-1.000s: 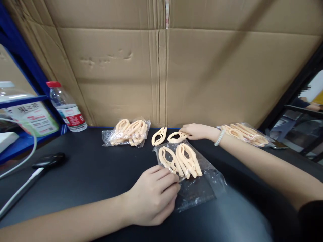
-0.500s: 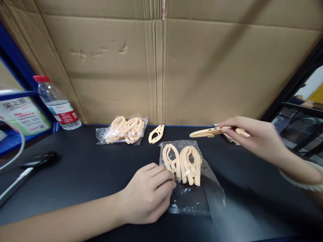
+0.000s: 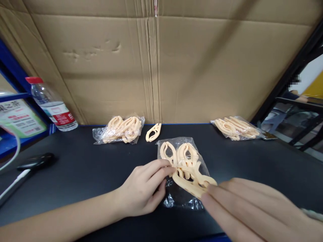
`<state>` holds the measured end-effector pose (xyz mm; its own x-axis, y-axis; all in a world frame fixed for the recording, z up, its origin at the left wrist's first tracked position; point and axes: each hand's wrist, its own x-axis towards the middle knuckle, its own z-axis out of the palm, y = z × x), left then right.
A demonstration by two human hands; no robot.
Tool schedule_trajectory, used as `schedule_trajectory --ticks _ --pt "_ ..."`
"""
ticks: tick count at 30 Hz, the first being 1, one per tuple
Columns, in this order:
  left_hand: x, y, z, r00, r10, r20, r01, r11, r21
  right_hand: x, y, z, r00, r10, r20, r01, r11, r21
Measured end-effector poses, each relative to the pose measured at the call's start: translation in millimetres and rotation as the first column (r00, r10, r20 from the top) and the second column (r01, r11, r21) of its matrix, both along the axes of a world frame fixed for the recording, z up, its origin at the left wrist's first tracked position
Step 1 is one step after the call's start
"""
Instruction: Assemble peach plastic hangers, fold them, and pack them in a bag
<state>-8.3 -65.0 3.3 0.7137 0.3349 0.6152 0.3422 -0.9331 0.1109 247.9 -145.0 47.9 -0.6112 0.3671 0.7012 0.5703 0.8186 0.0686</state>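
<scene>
My right hand (image 3: 252,205) is closed on one end of a beige folding hanger (image 3: 189,183), which is held at a slant above a clear plastic bag (image 3: 185,200). Inside that bag lie several folded hangers (image 3: 188,153) of the same kind, side by side. My left hand (image 3: 148,188) is closed at the bag's left edge, its fingertips beside the near end of the held hanger. Part of the bag is hidden behind the held hanger and my fingers.
A single folded hanger (image 3: 153,132) lies near the cardboard wall (image 3: 113,67). Bagged hangers rest at back left (image 3: 121,129) and back right (image 3: 234,128). At the left are a water bottle (image 3: 57,107) and a black device (image 3: 36,161) with a white cable.
My right hand has brought the hanger from the back right toward me and leftward, over the bag. My left hand stays by the bag's edge, its fingers shifted slightly. The view has turned a little.
</scene>
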Motion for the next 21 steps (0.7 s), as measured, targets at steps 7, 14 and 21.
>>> schedule_trajectory --ticks 7,14,21 --pt "-1.5 0.9 -3.4 1.000 0.010 0.010 -0.009 1.000 -0.025 -42.7 58.1 -24.1 0.931 -0.056 0.359 -0.028 0.974 0.224" --pt "-0.3 0.3 -2.1 0.999 0.028 -0.039 -0.031 0.997 -0.077 -33.3 83.6 -3.4 0.974 0.226 -0.033 -0.228 0.950 -0.215" --pt "1.4 0.0 -3.5 0.994 -0.053 -0.093 0.048 0.997 -0.056 -39.1 175.3 12.0 0.995 -0.002 -0.103 -0.020 0.977 -0.214"
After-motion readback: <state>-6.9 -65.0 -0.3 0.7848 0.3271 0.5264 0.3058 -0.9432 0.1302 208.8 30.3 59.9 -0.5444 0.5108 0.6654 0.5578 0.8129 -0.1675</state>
